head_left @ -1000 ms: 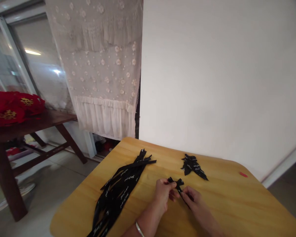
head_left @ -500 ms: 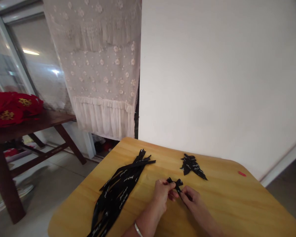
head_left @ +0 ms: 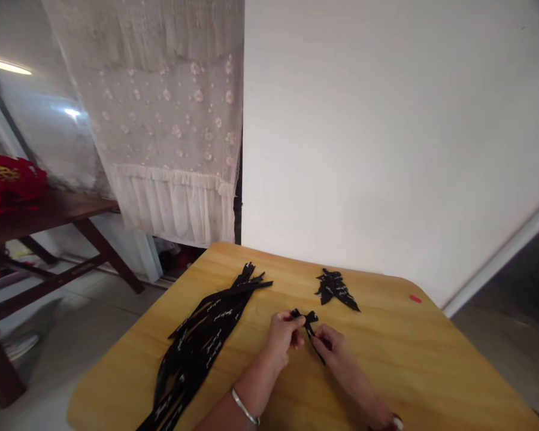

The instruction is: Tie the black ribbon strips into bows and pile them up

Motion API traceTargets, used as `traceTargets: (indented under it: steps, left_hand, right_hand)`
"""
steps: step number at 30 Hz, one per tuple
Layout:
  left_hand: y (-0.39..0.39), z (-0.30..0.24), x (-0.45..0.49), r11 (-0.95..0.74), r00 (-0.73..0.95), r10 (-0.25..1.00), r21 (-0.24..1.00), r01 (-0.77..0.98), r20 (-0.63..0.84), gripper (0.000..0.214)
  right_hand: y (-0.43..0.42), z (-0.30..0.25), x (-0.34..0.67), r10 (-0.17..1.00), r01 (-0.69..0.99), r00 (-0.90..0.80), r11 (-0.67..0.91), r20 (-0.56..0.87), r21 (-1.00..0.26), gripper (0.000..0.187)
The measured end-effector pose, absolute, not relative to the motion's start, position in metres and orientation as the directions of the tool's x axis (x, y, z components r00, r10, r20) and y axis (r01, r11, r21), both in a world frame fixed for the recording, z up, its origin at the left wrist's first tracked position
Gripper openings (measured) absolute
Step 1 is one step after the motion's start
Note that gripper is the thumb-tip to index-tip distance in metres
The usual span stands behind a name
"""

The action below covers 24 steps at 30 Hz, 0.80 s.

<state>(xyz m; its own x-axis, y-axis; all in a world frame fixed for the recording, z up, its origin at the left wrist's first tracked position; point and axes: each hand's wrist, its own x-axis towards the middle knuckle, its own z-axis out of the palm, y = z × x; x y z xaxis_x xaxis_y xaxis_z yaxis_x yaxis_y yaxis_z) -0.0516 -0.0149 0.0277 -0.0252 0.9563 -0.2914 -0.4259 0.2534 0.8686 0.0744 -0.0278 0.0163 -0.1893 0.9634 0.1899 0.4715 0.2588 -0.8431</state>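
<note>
A black ribbon bow (head_left: 312,317) is held between both hands above the wooden table. My left hand (head_left: 285,335) pinches it near the knot, thumb on top. Fingers of my right hand (head_left: 330,344) are closed on the bow's hanging tail, just below and right of the knot. Left of my hands lies a bundle of long black ribbons (head_left: 211,326) with white lettering. Beyond my hands is a small pile of black ribbon pieces (head_left: 335,289), also printed in white.
The wooden table (head_left: 413,347) stands against a white wall (head_left: 386,137). A small red piece (head_left: 415,298) lies near its far right corner. Off to the left, a dark wooden bench (head_left: 72,209) carries red items (head_left: 13,182) with gold decoration. A lace curtain (head_left: 175,131) hangs behind.
The view has turned slightly to the right, so everything appears shifted left. My right hand is a little lower along the tail; both hands keep hold of the bow.
</note>
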Motion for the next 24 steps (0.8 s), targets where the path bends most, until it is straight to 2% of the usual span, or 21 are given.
traceTargets:
  steps: [12, 18, 22, 24]
  left_hand:
    - [-0.016, 0.028, -0.056, 0.284, 0.034, 0.952, 0.839, -0.464, -0.304, 0.024]
    - [-0.017, 0.027, -0.054, 0.347, 0.167, 0.936, 0.732, -0.586, -0.310, 0.017]
    - [-0.019, 0.027, -0.051, 0.350, 0.156, 0.933, 0.723, -0.596, -0.323, 0.012]
    - [-0.019, 0.026, -0.051, 0.324, 0.133, 0.943, 0.743, -0.585, -0.306, 0.010]
  right_hand:
    - [-0.029, 0.022, 0.075, 0.962, 0.499, -0.196, 0.263, 0.188, -0.826, 0.015]
    - [-0.036, 0.035, 0.070, 0.938, 0.573, -0.289, 0.332, 0.194, -0.749, 0.009]
    - [-0.032, 0.039, 0.077, 0.919, 0.525, -0.370, 0.331, 0.139, -0.784, 0.015]
    - [-0.026, 0.043, 0.084, 0.935, 0.516, -0.339, 0.279, 0.105, -0.810, 0.011]
